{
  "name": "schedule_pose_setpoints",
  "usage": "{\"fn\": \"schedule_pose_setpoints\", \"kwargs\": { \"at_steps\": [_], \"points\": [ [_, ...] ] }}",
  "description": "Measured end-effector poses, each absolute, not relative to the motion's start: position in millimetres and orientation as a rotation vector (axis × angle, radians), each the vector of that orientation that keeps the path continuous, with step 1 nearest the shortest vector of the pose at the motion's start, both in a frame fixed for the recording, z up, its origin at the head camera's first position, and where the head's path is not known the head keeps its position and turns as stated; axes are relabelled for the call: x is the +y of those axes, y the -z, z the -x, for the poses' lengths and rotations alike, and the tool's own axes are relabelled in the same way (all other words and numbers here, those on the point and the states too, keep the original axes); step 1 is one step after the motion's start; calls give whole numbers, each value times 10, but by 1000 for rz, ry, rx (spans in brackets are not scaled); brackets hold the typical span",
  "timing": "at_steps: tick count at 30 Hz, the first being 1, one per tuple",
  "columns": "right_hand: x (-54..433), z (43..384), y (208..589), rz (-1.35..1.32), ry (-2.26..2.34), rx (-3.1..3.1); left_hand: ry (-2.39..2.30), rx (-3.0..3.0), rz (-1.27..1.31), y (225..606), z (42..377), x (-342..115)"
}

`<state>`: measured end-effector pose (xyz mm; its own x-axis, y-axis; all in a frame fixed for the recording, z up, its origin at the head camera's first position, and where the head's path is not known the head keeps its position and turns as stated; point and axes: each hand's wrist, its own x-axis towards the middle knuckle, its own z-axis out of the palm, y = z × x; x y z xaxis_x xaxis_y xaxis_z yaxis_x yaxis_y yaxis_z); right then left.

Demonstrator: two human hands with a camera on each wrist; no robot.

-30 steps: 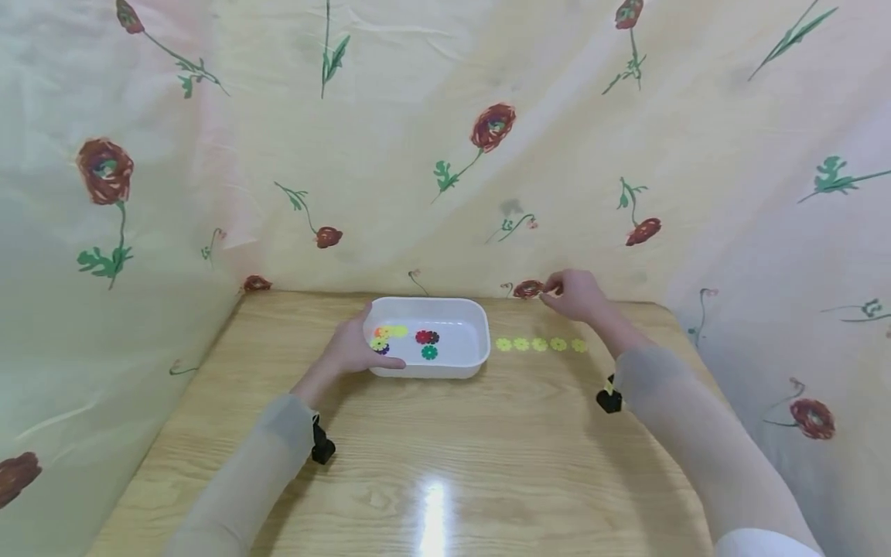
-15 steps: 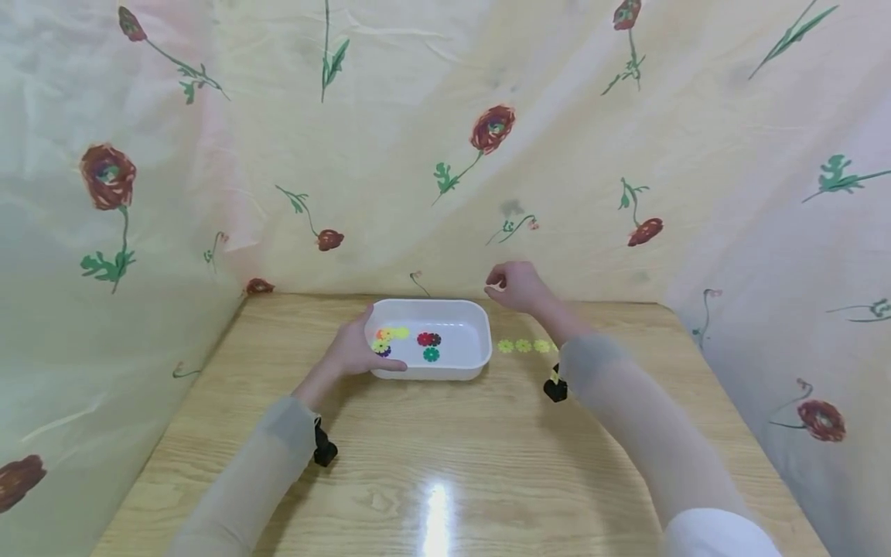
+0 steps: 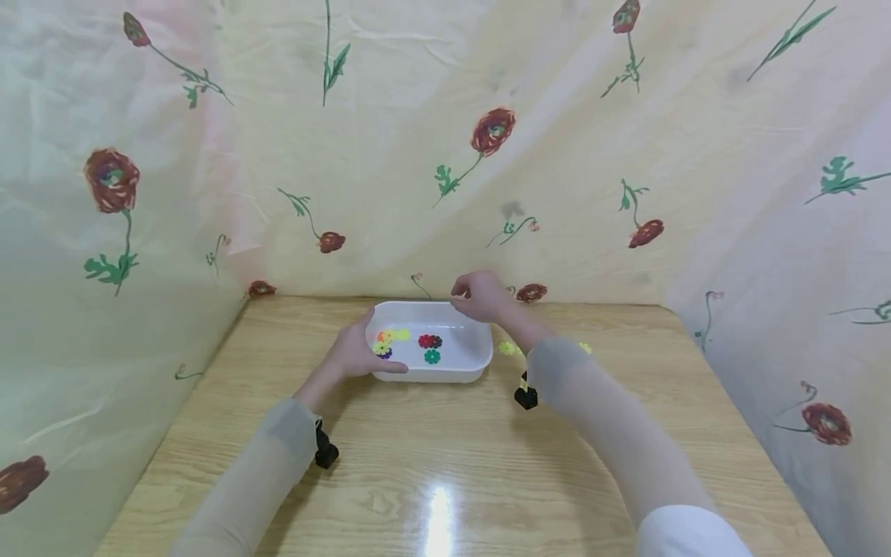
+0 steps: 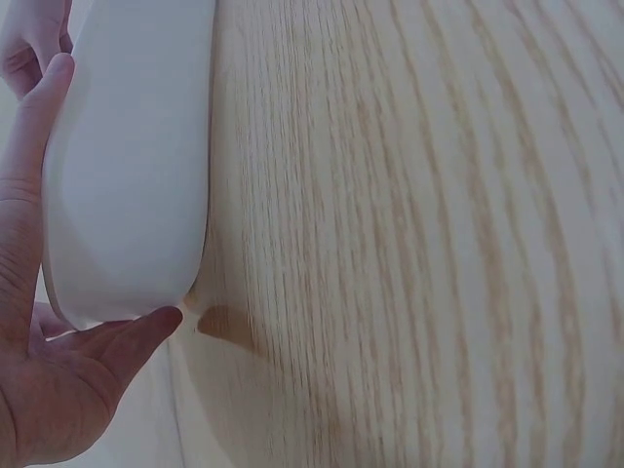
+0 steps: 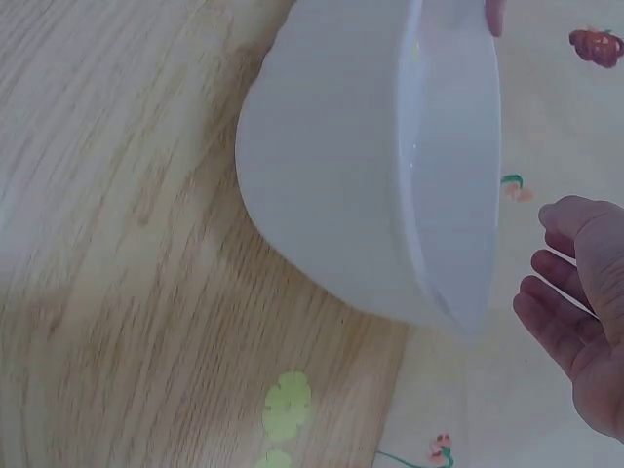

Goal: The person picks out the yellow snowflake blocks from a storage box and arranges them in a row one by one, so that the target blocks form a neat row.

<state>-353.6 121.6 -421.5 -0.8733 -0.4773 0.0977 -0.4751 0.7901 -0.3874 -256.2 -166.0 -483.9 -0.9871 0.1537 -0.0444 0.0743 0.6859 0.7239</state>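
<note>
A white plastic tub point(image 3: 435, 376) stands near the table's far edge. My left hand point(image 3: 352, 352) grips its left end, the thumb lying along the front wall, as the left wrist view also shows on the tub's side point(image 4: 132, 156). Inside lie small flower-shaped plastic discs: a red one point(image 3: 425, 341) overlapping a dark one, a green one point(image 3: 432, 357), and a yellow cluster point(image 3: 401, 334) at the left. Over the tub's far right rim hovers my right hand point(image 3: 482, 296). Its fingers point(image 5: 553, 317) are loosely bent and hold nothing in the right wrist view.
Right of the tub, yellow flower discs point(image 3: 508, 349) lie on the wooden table point(image 3: 390, 449), the right forearm hiding part of their row. A flower-patterned cloth point(image 3: 383, 155) hangs behind the table and along both sides.
My right hand has moved left, from beyond the row of yellow discs to the tub's far right rim. The left hand keeps its grip on the tub.
</note>
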Motion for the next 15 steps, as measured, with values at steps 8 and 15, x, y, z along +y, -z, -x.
{"fn": "schedule_pose_setpoints", "kwargs": {
  "at_steps": [8,15],
  "points": [
    [1009,3507,4297,856,610,2916,-1205,2786,-202,4864,2575,-1679],
    [839,3457,4370,882,606,2894,-1180,2803,-210,4867,2578,-1683]
  ]
}}
